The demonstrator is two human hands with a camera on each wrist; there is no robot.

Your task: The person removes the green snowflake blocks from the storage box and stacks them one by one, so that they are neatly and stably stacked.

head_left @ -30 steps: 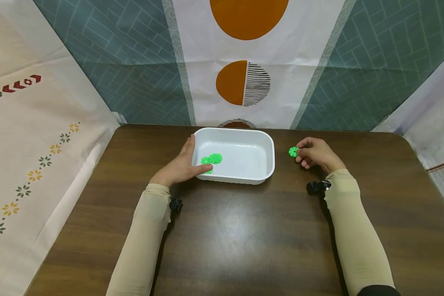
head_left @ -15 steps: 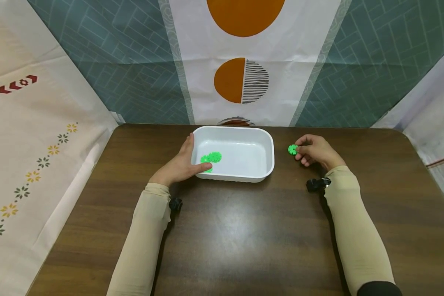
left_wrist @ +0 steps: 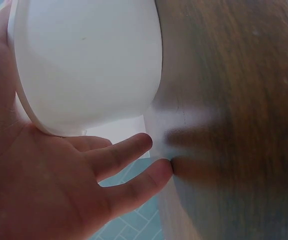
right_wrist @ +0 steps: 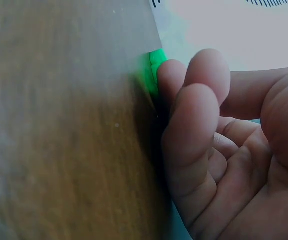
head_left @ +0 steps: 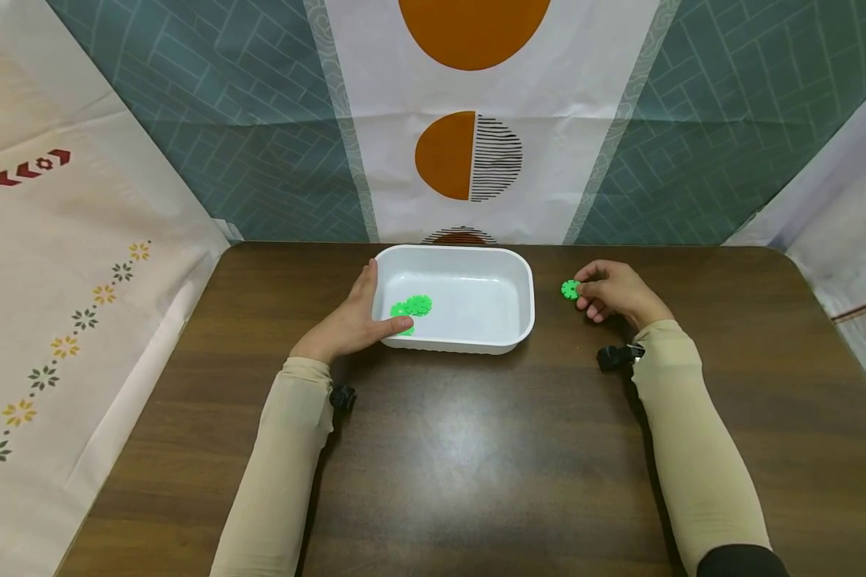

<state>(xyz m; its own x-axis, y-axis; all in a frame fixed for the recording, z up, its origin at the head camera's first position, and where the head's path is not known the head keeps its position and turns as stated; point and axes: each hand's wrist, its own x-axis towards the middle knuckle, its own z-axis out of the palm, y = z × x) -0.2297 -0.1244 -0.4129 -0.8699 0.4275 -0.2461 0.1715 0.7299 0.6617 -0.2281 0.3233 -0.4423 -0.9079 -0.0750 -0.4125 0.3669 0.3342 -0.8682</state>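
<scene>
A white plastic tray point(head_left: 469, 344) stands on the table, with several bright green notched discs point(head_left: 418, 305) at its left end. My left hand point(head_left: 350, 316) holds that end, its thumb over the rim and its other fingers along the outer wall. In the left wrist view, the lower fingers point(left_wrist: 133, 187) stretch out below the tray wall point(left_wrist: 93, 65). To the right of the tray, my right hand point(head_left: 613, 292) pinches another green notched disc point(head_left: 569, 289) by its edge, at the table top. The right wrist view shows only a sliver of this disc point(right_wrist: 156, 70) behind the fingertips.
The brown wooden table point(head_left: 447, 465) has its far edge just behind the tray. A patterned cloth point(head_left: 260, 128) hangs behind it, and a white cloth point(head_left: 87, 336) borders the left side. Black straps with small cameras point(head_left: 621, 357) are on both wrists.
The head view has shifted very slightly. Both hands, the tray and the discs stay practically where they were.
</scene>
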